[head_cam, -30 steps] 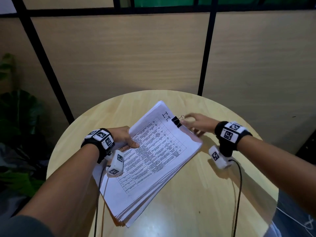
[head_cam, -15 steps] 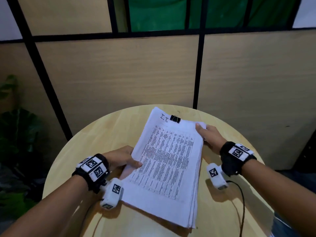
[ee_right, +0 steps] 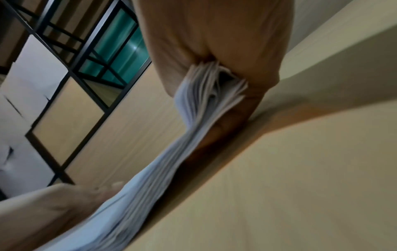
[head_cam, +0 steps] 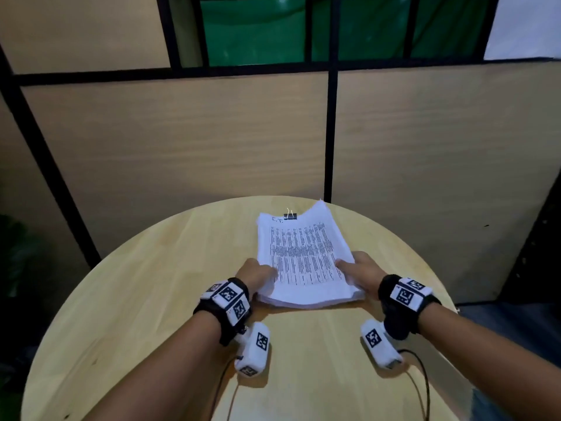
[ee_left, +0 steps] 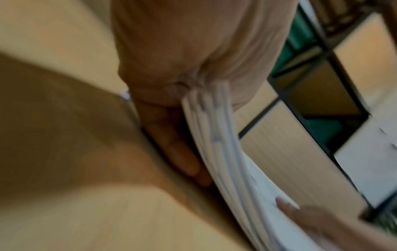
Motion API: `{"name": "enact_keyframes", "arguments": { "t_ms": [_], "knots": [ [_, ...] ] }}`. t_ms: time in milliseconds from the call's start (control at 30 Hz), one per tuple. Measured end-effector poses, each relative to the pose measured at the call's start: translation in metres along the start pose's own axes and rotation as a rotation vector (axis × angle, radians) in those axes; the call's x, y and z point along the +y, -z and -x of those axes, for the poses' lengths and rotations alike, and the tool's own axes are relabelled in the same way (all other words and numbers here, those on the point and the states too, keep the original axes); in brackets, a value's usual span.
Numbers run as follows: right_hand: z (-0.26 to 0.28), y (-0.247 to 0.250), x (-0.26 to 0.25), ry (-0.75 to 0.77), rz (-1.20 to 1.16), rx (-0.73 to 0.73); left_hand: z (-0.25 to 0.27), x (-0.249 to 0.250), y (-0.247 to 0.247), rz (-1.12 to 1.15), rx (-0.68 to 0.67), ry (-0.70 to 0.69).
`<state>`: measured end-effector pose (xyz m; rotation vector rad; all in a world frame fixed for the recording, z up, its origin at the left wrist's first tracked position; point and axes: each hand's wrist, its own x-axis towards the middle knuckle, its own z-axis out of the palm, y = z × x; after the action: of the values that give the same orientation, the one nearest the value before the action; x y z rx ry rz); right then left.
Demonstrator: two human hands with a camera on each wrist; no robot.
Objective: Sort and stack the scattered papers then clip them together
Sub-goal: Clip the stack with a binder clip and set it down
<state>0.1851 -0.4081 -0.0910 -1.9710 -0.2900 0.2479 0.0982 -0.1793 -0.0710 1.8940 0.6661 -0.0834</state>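
Paper stack (head_cam: 303, 256): 1 printed sheaf on the round wooden table (head_cam: 151, 299), far half. Binder clip (head_cam: 290, 216): black, 1, fastened on the stack's far edge. Left hand (head_cam: 258, 273): at the stack's near-left corner, pinching it, thumb on top, fingers beneath. Right hand (head_cam: 359, 268): at the stack's near-right corner, likewise pinching, thumb above, fingers under. Wooden partition (head_cam: 182, 141): behind the stack.

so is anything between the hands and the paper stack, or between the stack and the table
Nothing visible. The left hand and right hand already grip the near corners of the clipped paper stack, thumbs on top, fingers underneath. The binder clip sits on its far edge. Only those fingers lie between the stack and the round wooden table.
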Motion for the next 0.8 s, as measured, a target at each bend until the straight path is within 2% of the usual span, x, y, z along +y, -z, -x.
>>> {"name": "enact_keyframes", "arguments": {
  "t_ms": [67,167,267,333,500,567,667,800],
  "knots": [
    [-0.012,0.007,-0.006,-0.040,0.046,0.052,0.002,0.006,-0.010,-0.080,-0.029,0.011],
    [-0.029,0.015,-0.018,-0.110,0.140,0.043,-0.009,0.012,-0.024,-0.138,0.018,-0.046],
    [-0.042,0.023,-0.024,-0.178,0.323,0.059,-0.028,0.020,-0.028,-0.003,0.095,-0.055],
    [-0.049,0.028,-0.026,-0.213,0.452,0.090,-0.038,0.028,-0.030,0.006,0.118,-0.065],
    [-0.070,0.032,-0.030,-0.219,0.579,0.043,-0.063,0.045,-0.037,-0.057,0.042,-0.039],
    [-0.081,0.033,-0.028,-0.213,0.519,0.060,-0.071,0.052,-0.037,-0.163,0.045,-0.048],
    [-0.096,0.036,-0.023,-0.195,0.403,0.070,-0.082,0.057,-0.036,-0.366,-0.039,-0.170],
    [-0.092,0.043,-0.021,-0.127,0.300,-0.006,-0.089,0.059,-0.036,-0.754,-0.090,-0.235]
  ]
}}
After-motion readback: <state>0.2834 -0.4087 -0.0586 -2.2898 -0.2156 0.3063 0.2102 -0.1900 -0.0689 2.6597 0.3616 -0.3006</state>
